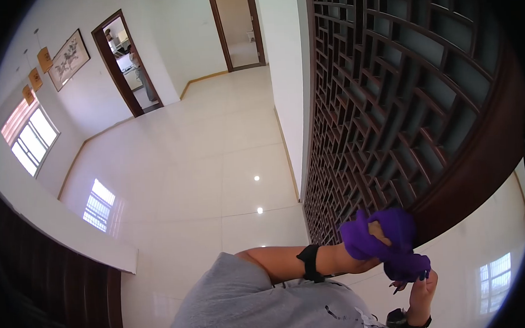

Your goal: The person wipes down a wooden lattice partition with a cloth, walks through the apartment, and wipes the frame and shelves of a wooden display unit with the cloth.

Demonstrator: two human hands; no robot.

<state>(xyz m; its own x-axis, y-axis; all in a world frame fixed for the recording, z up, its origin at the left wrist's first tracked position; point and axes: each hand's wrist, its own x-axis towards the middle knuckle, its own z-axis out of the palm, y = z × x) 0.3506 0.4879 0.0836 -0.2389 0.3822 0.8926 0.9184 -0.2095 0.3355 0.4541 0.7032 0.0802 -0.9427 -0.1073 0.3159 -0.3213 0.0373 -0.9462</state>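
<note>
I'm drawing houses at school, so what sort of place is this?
Probably a home, maybe its hall: there's a framed picture on the wall, a window, and a dark lattice screen.

Lattice screen (403, 100) just beyond purple cloth (401, 227) — free room over floor (185, 162).

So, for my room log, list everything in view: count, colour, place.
cloth: 1, purple, lower right
lattice screen: 1, brown, right
hanging fixtures: 3, tan, upper left
framed picture: 1, pale, left wall
window: 1, white, left
doorways: 2, brown-framed, far side
other person: 1, indistinct, left doorway
slatted panel: 1, brown, lower left
floor: 1, cream, centre
walls: several, white, around
shirt: 1, grey, bottom
bands: 2, black, arms
left hand: 1, mostly cloth-covered, lower right
right hand: 1, dark-nailed, on cloth
</note>
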